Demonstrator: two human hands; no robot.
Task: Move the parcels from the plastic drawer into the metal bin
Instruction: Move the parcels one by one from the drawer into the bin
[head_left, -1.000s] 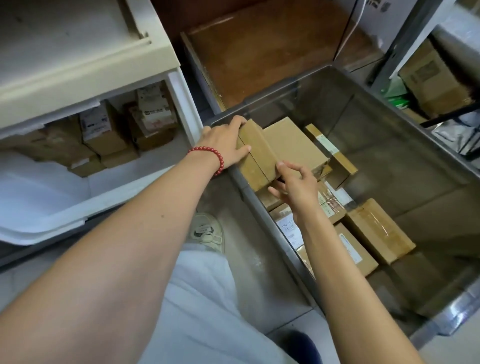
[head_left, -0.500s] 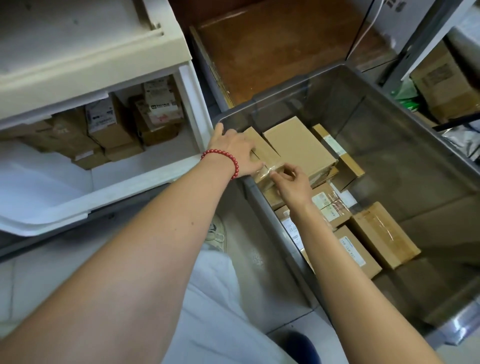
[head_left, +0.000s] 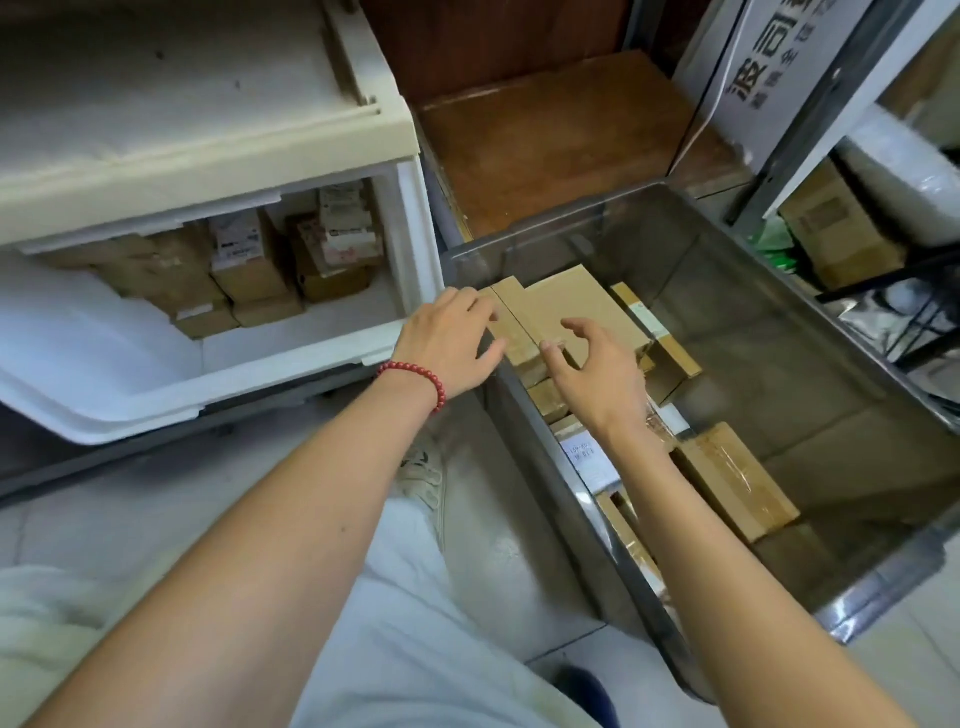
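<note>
In the head view, the metal bin (head_left: 769, 332) stood on the floor with brown cardboard parcels lying in it, most of them along its left wall. At the bin's far left corner a narrow parcel (head_left: 511, 322) lay pressed against a broader parcel (head_left: 576, 299), both on top of others. The left hand (head_left: 452, 345), with a red bead bracelet (head_left: 415, 382) at the wrist, reached over the bin's left rim. Its fingers were fairly straight and rested on the narrow parcel without closing round it. The right hand (head_left: 597, 371) was inside the bin at the near end of those two parcels, its fingers spread and loosely bent, gripping nothing; whether the fingertips touched the cardboard could not be told. A taped parcel (head_left: 735, 480) lay flat toward the bin's near right part.

Left of the bin, the white plastic drawer (head_left: 104, 410) stood pulled open, with more parcels (head_left: 249, 262) stacked at its back. Beyond the bin's far rim lay a brown wooden board (head_left: 545, 135).
</note>
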